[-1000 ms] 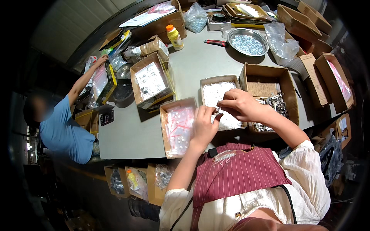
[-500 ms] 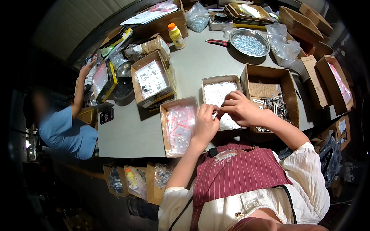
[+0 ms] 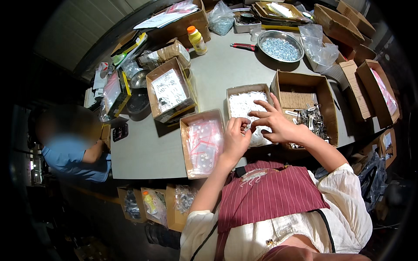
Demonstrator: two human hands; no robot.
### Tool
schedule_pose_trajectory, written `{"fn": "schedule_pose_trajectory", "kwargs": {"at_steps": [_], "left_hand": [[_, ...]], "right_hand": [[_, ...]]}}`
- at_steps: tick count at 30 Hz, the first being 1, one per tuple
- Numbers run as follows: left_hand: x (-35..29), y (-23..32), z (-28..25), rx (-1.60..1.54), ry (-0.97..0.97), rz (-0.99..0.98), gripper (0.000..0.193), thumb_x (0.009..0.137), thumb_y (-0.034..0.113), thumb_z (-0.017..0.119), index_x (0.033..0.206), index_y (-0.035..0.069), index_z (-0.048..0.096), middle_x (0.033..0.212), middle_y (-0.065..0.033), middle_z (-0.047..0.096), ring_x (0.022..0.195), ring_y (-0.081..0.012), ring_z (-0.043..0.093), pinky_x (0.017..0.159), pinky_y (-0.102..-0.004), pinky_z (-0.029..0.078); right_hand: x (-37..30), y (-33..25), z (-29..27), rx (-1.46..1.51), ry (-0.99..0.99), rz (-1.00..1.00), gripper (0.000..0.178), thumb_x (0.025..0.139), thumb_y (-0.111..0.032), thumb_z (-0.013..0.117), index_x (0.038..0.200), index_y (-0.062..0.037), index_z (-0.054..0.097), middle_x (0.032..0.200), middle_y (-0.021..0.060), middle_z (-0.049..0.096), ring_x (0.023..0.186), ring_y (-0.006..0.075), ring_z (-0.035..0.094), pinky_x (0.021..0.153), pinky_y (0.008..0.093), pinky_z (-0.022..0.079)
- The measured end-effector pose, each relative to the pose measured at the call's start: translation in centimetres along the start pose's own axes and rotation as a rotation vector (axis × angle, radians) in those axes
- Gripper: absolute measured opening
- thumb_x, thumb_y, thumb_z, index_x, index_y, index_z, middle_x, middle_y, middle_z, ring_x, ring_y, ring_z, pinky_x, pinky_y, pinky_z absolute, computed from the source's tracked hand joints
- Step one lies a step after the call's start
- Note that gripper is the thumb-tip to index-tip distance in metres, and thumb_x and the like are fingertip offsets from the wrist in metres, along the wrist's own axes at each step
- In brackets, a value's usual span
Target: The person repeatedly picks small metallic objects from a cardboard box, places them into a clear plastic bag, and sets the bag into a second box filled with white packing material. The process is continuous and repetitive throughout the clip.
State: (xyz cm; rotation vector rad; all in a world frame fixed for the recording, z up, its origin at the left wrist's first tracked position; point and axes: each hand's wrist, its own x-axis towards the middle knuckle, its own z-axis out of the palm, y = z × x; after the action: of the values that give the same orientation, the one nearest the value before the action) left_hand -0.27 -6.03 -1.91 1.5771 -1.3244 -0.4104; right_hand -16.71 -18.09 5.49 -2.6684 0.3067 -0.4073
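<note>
Both my hands are over a cardboard box of small white pieces point(image 3: 240, 101). My left hand point(image 3: 237, 139) is closed at its near left corner, thumb and fingers pinched together; whatever is between them is too small to make out. Beside it my right hand point(image 3: 281, 124) has its fingers spread above the white pieces, and nothing shows in them. Left of my left hand stands a box of clear zip bags with red strips point(image 3: 203, 141), some holding small round pieces. A deeper carton point(image 3: 300, 95) to the right holds metal clips point(image 3: 314, 119), partly behind my right wrist.
Farther back are a metal bowl of small shiny parts point(image 3: 281, 48), a red cutter knife point(image 3: 244, 46) and a yellow bottle point(image 3: 197, 41). A box with a handwritten sheet point(image 3: 167, 91) stands at left. A co-worker in blue point(image 3: 76, 156) is beyond the table's left edge.
My right hand has drawn away from my left and its fingers have spread. The co-worker has lowered an arm from the things at the table's far left.
</note>
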Motion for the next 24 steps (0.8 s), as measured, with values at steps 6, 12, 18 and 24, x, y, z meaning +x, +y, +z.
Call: {"fn": "schedule_pose_trajectory", "kwargs": {"at_steps": [6, 12, 18, 24], "left_hand": [[-0.4, 0.3, 0.7, -0.081, -0.081, -0.134, 0.032, 0.079, 0.001, 0.077, 0.108, -0.001, 0.063, 0.106, -0.0150, 0.060, 0.095, -0.0276, 0.064, 0.065, -0.0326, 0.056], [0.0, 1.4, -0.2, 0.410, 0.027, 0.075, 0.066, 0.080, 0.014, 0.080, 0.138, -0.002, 0.051, 0.134, -0.0246, 0.051, 0.125, -0.0411, 0.051, 0.101, -0.0492, 0.048], [0.3, -0.4, 0.6, 0.226, -0.183, -0.084, 0.068, 0.077, 0.013, 0.080, 0.137, -0.002, 0.051, 0.127, -0.0187, 0.063, 0.123, -0.0387, 0.053, 0.105, -0.0455, 0.046], [0.5, -1.2, 1.9, 0.083, -0.161, -0.098, 0.055, 0.078, 0.011, 0.076, 0.128, 0.000, 0.057, 0.108, -0.0149, 0.071, 0.112, -0.0371, 0.059, 0.097, -0.0460, 0.049]], "right_hand": [[-0.4, 1.0, 0.2, -0.180, 0.024, -0.036, 0.039, 0.063, -0.010, 0.070, 0.101, -0.0122, 0.079, 0.138, 0.0066, 0.064, 0.148, 0.0349, 0.038, 0.123, 0.0709, 0.003], [-0.4, 0.5, -0.3, -0.180, -0.003, -0.036, 0.036, 0.063, -0.014, 0.072, 0.097, -0.0176, 0.083, 0.159, 0.0097, 0.046, 0.155, 0.0375, 0.025, 0.122, 0.0732, 0.001], [0.5, 2.6, 2.3, -0.146, 0.011, -0.021, 0.037, 0.065, -0.012, 0.071, 0.100, -0.0159, 0.082, 0.136, 0.0074, 0.061, 0.141, 0.0336, 0.044, 0.125, 0.0685, 0.005], [-0.1, 3.3, 1.4, -0.252, -0.076, -0.098, 0.053, 0.059, -0.010, 0.073, 0.111, -0.0200, 0.079, 0.117, 0.0088, 0.060, 0.132, 0.0319, 0.047, 0.127, 0.0665, 0.007]]}}
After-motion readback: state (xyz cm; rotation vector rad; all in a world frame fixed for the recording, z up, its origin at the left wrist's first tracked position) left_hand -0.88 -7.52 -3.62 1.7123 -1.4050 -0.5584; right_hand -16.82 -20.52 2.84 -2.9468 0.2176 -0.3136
